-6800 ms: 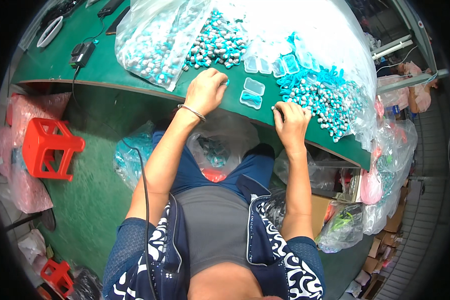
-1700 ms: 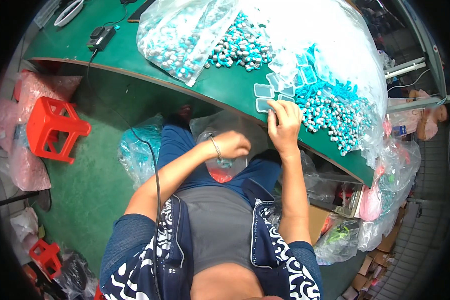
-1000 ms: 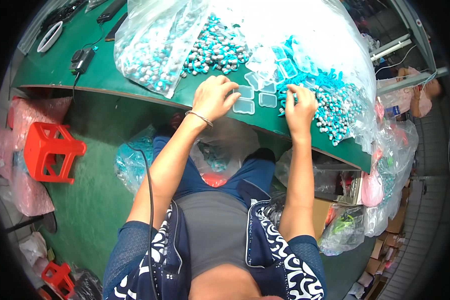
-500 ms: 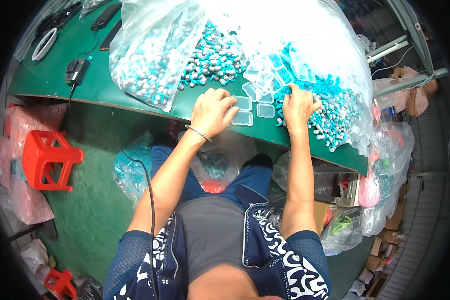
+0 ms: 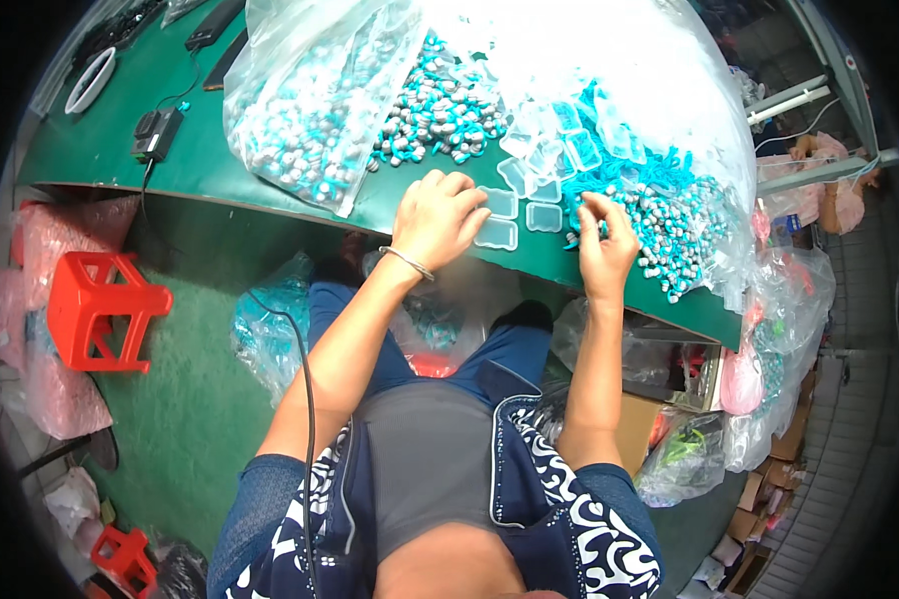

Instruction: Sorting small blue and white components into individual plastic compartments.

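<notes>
My left hand (image 5: 438,215) rests on the green table (image 5: 200,150), its fingertips touching a small clear plastic case (image 5: 497,234). More clear cases (image 5: 544,217) lie just beyond, between both hands. My right hand (image 5: 603,240) sits at the near edge of a heap of small teal and grey parts (image 5: 669,230), fingers curled as if pinching one; what it holds is too small to see. A second pile of the same parts (image 5: 440,110) lies further back, left of the cases.
A clear bag of teal parts (image 5: 310,110) lies left of my hands. A black adapter with cable (image 5: 157,133) sits at the table's left. A red stool (image 5: 95,309) stands on the floor; plastic bags (image 5: 270,319) hang under the table and crowd its right end (image 5: 769,329).
Since 1.7 s ago my left hand has come up from my lap to the table. Both hands have settled around the clear cases, the right one at the parts heap.
</notes>
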